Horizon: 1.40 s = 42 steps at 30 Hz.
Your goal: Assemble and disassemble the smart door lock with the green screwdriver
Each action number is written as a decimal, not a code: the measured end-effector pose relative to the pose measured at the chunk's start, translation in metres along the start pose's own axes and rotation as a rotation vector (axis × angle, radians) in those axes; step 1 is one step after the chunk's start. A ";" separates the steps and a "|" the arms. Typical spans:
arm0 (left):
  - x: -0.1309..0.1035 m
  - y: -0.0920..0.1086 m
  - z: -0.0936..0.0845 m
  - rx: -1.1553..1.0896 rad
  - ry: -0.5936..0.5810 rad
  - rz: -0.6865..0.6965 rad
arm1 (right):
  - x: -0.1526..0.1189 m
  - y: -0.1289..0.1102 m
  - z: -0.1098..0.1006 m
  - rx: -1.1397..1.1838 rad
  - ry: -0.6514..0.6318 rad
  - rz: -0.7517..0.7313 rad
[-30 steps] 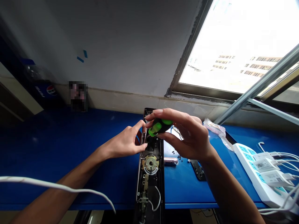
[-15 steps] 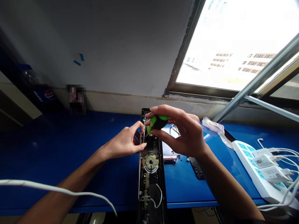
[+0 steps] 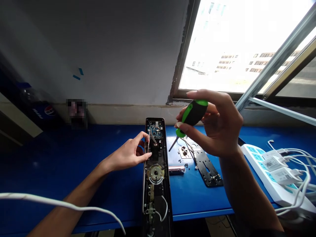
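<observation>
A long, black, open housing (image 3: 161, 190) overhangs the blue tabletop (image 3: 118, 194), the left hand (image 3: 129, 153) gripping its rim. The right hand (image 3: 219, 128) clasps a green-and-black screwdriver (image 3: 193, 115), tip raised: apparently screw work, next needing careful alignment.

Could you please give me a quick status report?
Left hand on black housing; right hand holding screwdriver. Housing open, circuit board exposed. White cable passing before left forearm.

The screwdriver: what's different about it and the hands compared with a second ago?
The right hand has lifted the screwdriver up and rightward from over the long black housing, so more of the circuit board shows. Its grip on the screwdriver remains. The left hand stayed at the housing's left edge.
</observation>
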State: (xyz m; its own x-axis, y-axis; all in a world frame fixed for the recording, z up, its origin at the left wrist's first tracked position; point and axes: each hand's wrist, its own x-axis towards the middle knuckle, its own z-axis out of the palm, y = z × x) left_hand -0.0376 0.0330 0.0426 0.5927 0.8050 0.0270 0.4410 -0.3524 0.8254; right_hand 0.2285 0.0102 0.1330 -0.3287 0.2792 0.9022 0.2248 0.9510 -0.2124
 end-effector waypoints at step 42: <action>0.043 0.031 0.063 0.772 0.099 0.662 | -0.090 0.063 -0.008 -0.190 -0.010 0.419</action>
State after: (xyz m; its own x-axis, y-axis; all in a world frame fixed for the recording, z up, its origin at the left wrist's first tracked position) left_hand 0.0437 0.0269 0.0340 0.8322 0.3604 0.4213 0.3798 -0.9242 0.0404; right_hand 0.2795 0.0435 0.0411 -0.1823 0.6368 0.7492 0.5043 0.7146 -0.4847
